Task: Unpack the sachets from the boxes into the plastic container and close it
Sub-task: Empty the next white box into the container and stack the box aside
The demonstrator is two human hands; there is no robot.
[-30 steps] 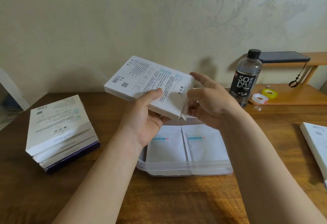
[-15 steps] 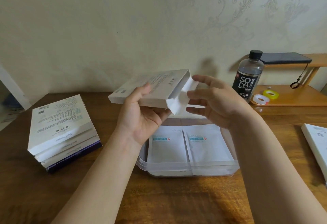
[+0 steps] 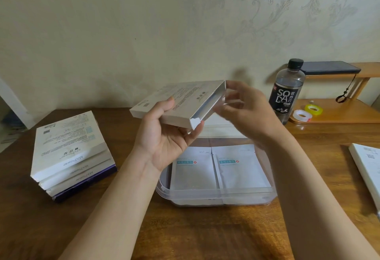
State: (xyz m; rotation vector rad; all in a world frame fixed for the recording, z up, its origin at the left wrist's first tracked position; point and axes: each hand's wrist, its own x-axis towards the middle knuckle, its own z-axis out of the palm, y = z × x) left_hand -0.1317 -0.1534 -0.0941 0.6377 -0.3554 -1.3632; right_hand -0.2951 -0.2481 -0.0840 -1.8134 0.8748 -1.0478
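Your left hand (image 3: 164, 136) grips a flat white box (image 3: 176, 103) from below, thumb pressed on its printed top face and fingers curled under its near corner, holding it tilted above the far side of the plastic container (image 3: 216, 197). The box's right end stands open, its flap folded out so the pale inside shows. Your right hand (image 3: 246, 107) is at that open end with the fingers loosely spread and bent toward the opening; it is blurred, and you cannot tell whether the fingertips are pinching anything or only touching the flap. The clear container sits on the wooden table (image 3: 185, 235) right below your hands, lid off, with two white sachets (image 3: 216, 169) lying flat side by side inside it, each with a small blue label near its top. To your left, well apart from the container, a stack of boxes (image 3: 70, 153) rests on the table, white ones on top and a dark purple one at the bottom. At the right edge another white box (image 3: 368, 167) lies partly out of view. Behind your right hand stands a dark soda bottle (image 3: 287, 93) with a black cap, just beside a low wooden shelf (image 3: 339, 111) that carries two rolls of tape (image 3: 306, 112), one clear and one yellow.
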